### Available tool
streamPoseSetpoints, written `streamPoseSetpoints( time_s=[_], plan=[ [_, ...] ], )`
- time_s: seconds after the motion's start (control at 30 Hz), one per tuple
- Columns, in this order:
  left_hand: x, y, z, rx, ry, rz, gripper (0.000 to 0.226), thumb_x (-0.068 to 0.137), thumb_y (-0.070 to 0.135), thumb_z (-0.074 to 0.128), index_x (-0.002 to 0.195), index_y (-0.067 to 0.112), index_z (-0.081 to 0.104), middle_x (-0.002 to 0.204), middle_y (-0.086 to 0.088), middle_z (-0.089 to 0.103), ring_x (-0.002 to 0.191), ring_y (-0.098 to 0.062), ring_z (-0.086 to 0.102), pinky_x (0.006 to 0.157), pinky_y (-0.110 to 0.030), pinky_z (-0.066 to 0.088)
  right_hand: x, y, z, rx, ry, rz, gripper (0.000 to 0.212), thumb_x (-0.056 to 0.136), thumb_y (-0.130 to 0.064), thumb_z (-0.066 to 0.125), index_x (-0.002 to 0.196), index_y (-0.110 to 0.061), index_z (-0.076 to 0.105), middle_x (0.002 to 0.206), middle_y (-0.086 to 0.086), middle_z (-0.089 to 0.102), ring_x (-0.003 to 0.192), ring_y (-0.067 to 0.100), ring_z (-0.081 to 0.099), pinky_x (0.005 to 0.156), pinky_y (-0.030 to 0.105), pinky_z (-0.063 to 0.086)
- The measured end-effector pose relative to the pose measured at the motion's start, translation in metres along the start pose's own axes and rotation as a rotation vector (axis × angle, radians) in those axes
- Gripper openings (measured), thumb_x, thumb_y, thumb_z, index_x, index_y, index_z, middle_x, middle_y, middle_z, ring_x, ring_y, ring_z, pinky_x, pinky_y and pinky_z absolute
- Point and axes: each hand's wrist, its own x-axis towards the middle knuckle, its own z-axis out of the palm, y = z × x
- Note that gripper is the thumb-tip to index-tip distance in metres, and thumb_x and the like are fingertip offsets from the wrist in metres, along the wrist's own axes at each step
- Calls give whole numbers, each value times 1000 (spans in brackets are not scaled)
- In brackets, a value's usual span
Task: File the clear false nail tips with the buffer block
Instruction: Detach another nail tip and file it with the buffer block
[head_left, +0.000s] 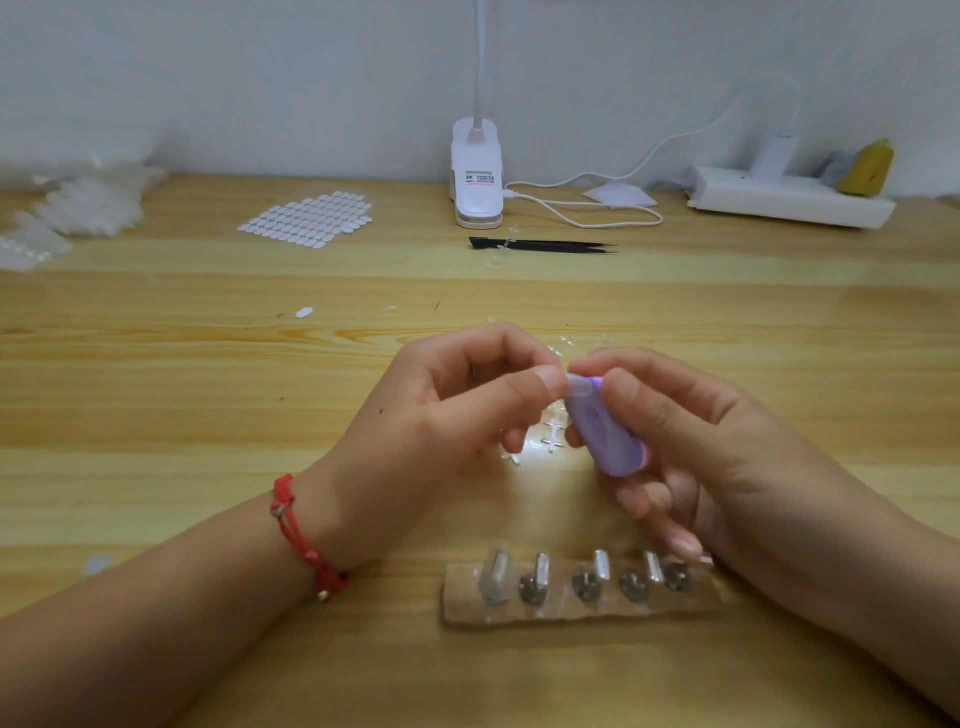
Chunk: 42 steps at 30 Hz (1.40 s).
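Note:
A purple buffer block (608, 436) is gripped in my right hand (691, 441), thumb on one side and fingers on the other. My left hand (441, 415) pinches a clear false nail tip (575, 383) between thumb and forefinger, pressed against the top end of the block. Both hands hover over the middle of the wooden table (208, 405). Near the table's front edge lies a brown holder strip (467, 597) with several metal stands; one clear nail tip (496, 574) sits on its leftmost stand.
Small clear plastic bits (553, 439) lie under the hands. Black tweezers (540, 245), a white clip lamp base (477, 176) with its cable, a sheet of adhesive tabs (311, 215), bags of nail tips (78, 208) and a white power strip (789, 200) stand at the back.

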Motion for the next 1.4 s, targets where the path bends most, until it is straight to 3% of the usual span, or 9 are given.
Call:
streamPoseSetpoints(
  time_s=[0.1,0.2,0.37,0.53,0.87,1.0,1.2,1.4],
  plan=[
    [1,-2,1,1,35,-22,13,77,23,60,65,23,64,58,2,50,52,-10,45,51,-17,37,3,2,-3,85,13,-34,23,77,-22,77,100,-19,76,78,10,68,57,16,64,46,23,52],
    [2,-2,1,2,68,-33,12,77,25,60,66,22,65,59,1,50,51,-8,45,50,-16,38,5,2,-6,128,17,-38,33,72,-17,71,104,-20,75,86,16,70,73,24,72,59,28,58],
    [1,-3,0,-13,66,-42,16,80,26,57,67,25,65,63,1,50,53,-8,45,49,-16,37,3,3,-2,37,-12,-52,26,78,-14,76,102,-24,74,96,19,73,90,32,73,63,28,59],
    [0,-4,-1,31,55,-43,16,82,26,55,68,23,62,63,-5,49,55,-11,45,50,-18,38,0,2,0,-22,8,-72,27,74,-15,79,99,-23,74,96,17,74,88,29,73,64,27,59],
    [2,-3,3,106,127,9,17,79,34,69,73,18,64,52,16,53,47,-1,43,51,-10,38,2,4,-2,-10,1,-74,29,72,-15,73,100,-19,72,94,17,73,88,29,73,65,28,59],
    [1,-2,4,111,145,10,17,70,37,63,71,20,66,50,17,53,46,0,42,50,-9,37,2,4,-3,-17,-2,-72,30,72,-15,72,101,-19,72,91,14,73,86,27,73,65,28,58],
    [1,-6,2,148,112,6,14,79,35,70,70,24,68,52,17,54,51,-5,42,50,-13,35,1,4,-3,-27,-7,-65,28,71,-13,73,98,-18,71,89,14,72,82,25,73,64,29,59],
    [1,-5,2,170,86,24,10,76,30,64,70,23,68,55,15,58,52,-4,43,51,-15,36,2,3,-3,37,47,-55,29,75,-8,73,103,-12,64,91,16,72,83,25,74,58,26,58]
  ],
)
